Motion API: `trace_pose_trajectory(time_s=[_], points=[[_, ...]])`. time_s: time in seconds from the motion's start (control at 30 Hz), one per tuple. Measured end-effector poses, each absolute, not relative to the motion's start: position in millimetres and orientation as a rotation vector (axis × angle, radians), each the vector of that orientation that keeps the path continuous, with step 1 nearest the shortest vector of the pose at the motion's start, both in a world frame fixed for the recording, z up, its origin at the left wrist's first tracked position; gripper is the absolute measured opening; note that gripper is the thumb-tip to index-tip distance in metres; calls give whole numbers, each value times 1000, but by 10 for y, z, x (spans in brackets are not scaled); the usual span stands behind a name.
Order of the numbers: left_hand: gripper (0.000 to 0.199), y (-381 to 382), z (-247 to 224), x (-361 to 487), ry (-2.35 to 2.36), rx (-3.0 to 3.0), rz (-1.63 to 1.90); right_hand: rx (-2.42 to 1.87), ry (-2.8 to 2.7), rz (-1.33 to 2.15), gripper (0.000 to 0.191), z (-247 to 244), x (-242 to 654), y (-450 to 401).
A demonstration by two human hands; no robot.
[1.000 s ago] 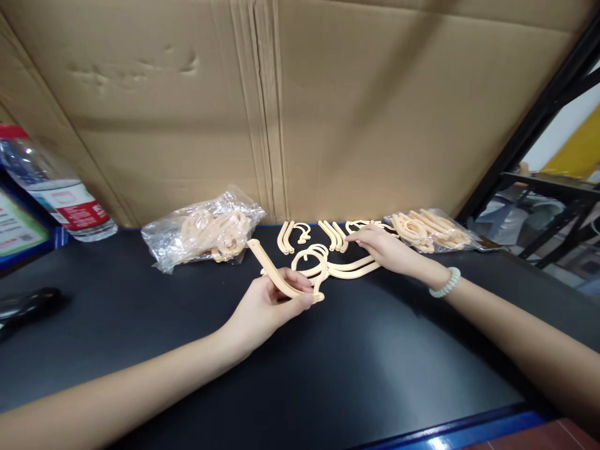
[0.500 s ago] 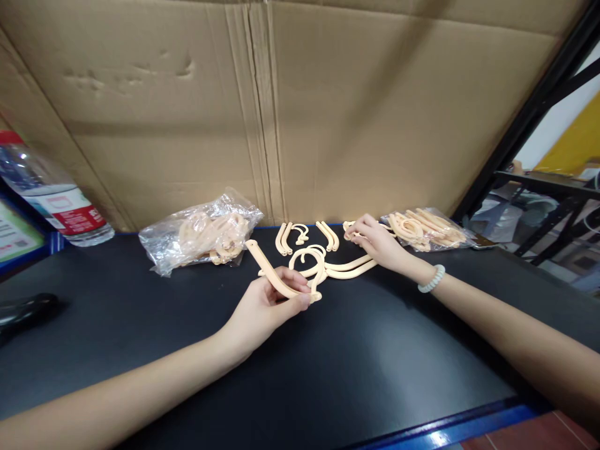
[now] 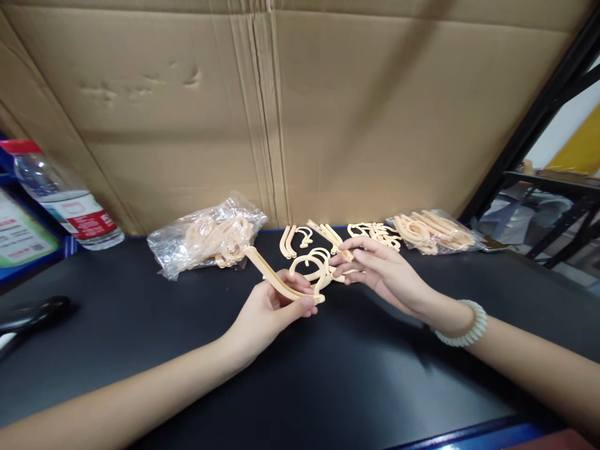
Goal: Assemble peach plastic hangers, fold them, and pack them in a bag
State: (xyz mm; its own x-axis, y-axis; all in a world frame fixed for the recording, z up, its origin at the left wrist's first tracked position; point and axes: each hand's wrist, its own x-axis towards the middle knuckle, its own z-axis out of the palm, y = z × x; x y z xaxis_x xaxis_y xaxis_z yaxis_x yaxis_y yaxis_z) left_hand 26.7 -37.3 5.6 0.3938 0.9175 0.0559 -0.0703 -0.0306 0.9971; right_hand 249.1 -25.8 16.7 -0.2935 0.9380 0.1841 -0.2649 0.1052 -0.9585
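Observation:
My left hand [image 3: 276, 306] is closed on a beige plastic clothes-hanger arm [image 3: 269, 275], which slants up to the left; a curved hook piece [image 3: 320, 289] meets its lower end at my fingertips. To the right, my right hand [image 3: 379, 272] pinches a second hanger arm [image 3: 345, 254] between thumb and fingers. That arm points up and away to the left. Behind the hands lie several curved hooks [image 3: 304, 259] on the black table, partly covered by my fingers. Loose hanger arms [image 3: 287, 242] rest farther back.
A clear bag of hanger parts [image 3: 210, 234] lies at back left, another bag [image 3: 434, 231] at back right. Small beige hooks [image 3: 370, 230] are piled beside it. Cardboard [image 3: 375, 112] stands behind the table. At left are a water bottle [image 3: 79, 206] and a black object [image 3: 35, 312].
My right hand has come back from the parts at the rear right toward my left hand, now with a hanger arm in its fingers. My left hand keeps its hold almost unmoved.

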Motion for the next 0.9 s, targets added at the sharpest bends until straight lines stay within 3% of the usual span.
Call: trace_pose_trajectory(time_s=[0.2, 0.43, 0.6, 0.9], points=[[24, -354, 37, 255, 792, 1410, 977, -771, -1193, 1565, 16, 61, 2381, -332], [17, -352, 26, 252, 813, 1555, 962, -780, -1214, 1609, 29, 6, 2309, -382], [13, -342, 6, 255, 817, 1601, 965, -770, -1154, 1667, 16, -15, 2256, -402], [15, -363, 28, 270, 761, 1594, 932, -723, -1258, 1667, 19, -32, 2224, -450]])
